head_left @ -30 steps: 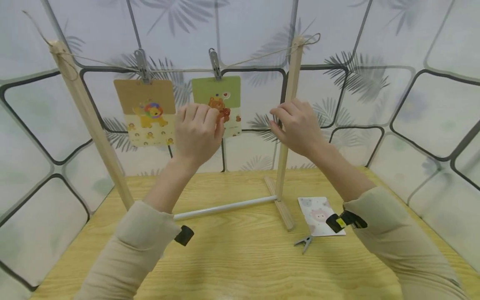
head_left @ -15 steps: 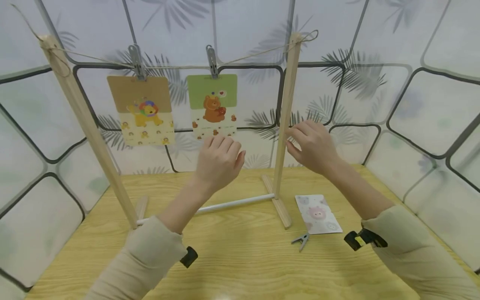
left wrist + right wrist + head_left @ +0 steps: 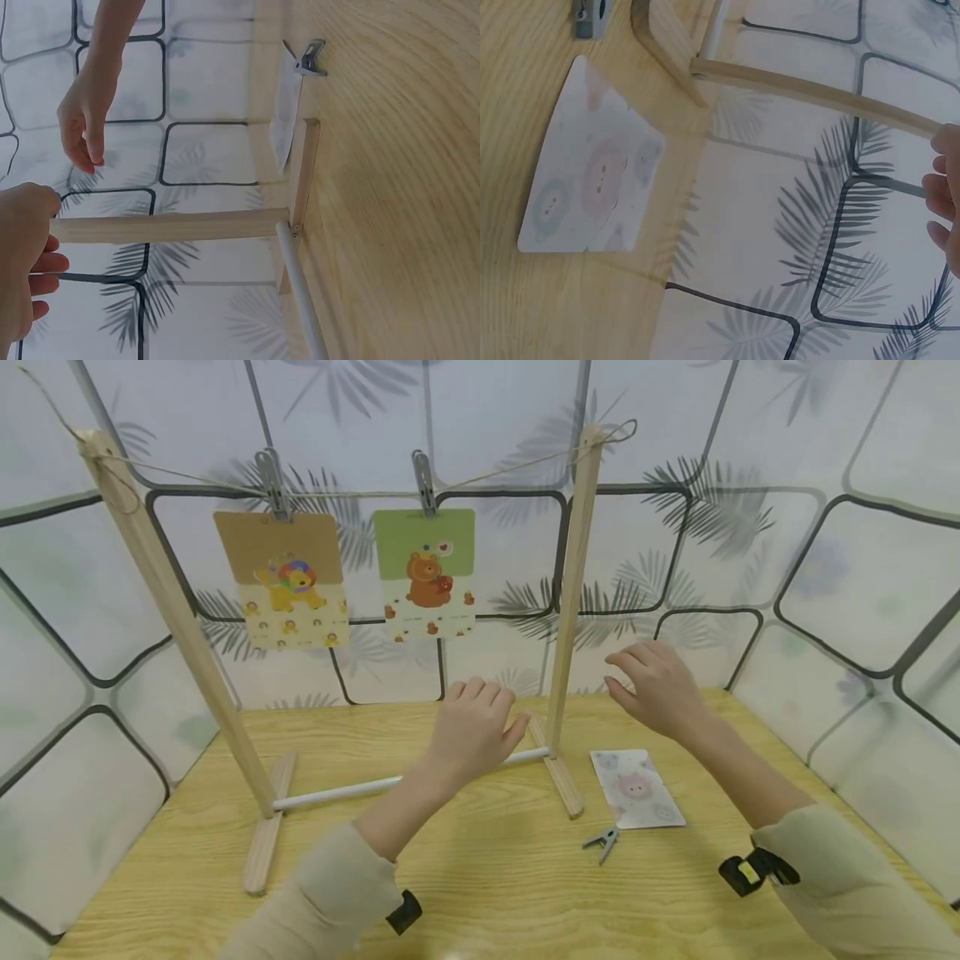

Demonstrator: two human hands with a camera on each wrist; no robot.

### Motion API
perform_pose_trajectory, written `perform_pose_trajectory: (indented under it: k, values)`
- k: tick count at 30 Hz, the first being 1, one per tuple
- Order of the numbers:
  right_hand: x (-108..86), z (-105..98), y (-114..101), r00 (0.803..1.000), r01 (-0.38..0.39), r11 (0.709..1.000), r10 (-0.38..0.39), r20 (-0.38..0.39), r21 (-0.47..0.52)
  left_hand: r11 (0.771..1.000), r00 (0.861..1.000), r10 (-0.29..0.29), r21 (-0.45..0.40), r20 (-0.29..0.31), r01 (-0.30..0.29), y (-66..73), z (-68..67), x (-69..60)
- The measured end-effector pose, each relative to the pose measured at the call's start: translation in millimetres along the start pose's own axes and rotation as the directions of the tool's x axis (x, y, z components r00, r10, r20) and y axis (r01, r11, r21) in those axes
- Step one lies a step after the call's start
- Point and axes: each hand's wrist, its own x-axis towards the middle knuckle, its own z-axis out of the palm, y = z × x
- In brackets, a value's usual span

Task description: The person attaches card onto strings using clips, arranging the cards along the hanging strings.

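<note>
My left hand (image 3: 474,727) hovers over the table in front of the stand's white crossbar, its fingers loosely bent around nothing. To the right of the wooden stand's right post (image 3: 573,602), my right hand (image 3: 654,687) is in the air, thumb and fingers apart with nothing between them. Beneath it a white card (image 3: 637,789) with a pink animal face lies on the table. Beside that card's near corner is a grey clothespin (image 3: 602,841). Two cards hang by grey clothespins from the string: a brown-topped lion card (image 3: 285,581) and a green-topped bear card (image 3: 425,575).
The stand's left post (image 3: 180,618) leans outward in view, and a string (image 3: 510,470) joins both post tops. A white crossbar (image 3: 337,793) links the wooden feet near the table surface (image 3: 525,893). Patterned fabric walls (image 3: 847,593) enclose the table.
Both hands have moved down and to the right, away from the hanging cards. The bear card, partly covered before, now shows fully. The table card and loose clothespin stay in place.
</note>
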Motion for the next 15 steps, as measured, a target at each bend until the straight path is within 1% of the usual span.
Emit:
perform_pose_trajectory:
  k: [3, 6, 10, 13, 15]
  values:
    - [-10.6, 2, 5, 0.999, -0.028, 1.0, 0.029, 0.031, -0.003, 1.0, 0.999, -0.025, -0.01, 0.045, 0.026, 8.7, 6.8, -3.3]
    - [-21.0, 3, 8, 0.995, -0.065, 0.998, 0.066, 0.071, -0.013, 0.999, 0.995, -0.034, -0.016, 0.098, 0.035, 18.8, 14.0, -7.8]
    - [-34.7, 5, 10, 0.983, -0.113, 0.993, 0.116, 0.14, -0.027, 1.0, 0.987, -0.02, -0.01, 0.158, 0.022, 32.2, 24.4, -16.1]
    - [-45.3, 10, 10, 0.975, -0.13, 0.991, 0.135, 0.175, -0.04, 1.0, 0.982, -0.008, -0.01, 0.189, 0.01, 40.7, 31.1, -23.0]
    - [-52.5, 13, 10, 0.969, -0.142, 0.989, 0.149, 0.197, -0.048, 1.0, 0.975, -0.001, -0.005, 0.22, 0.002, 45.5, 34.0, -27.6]
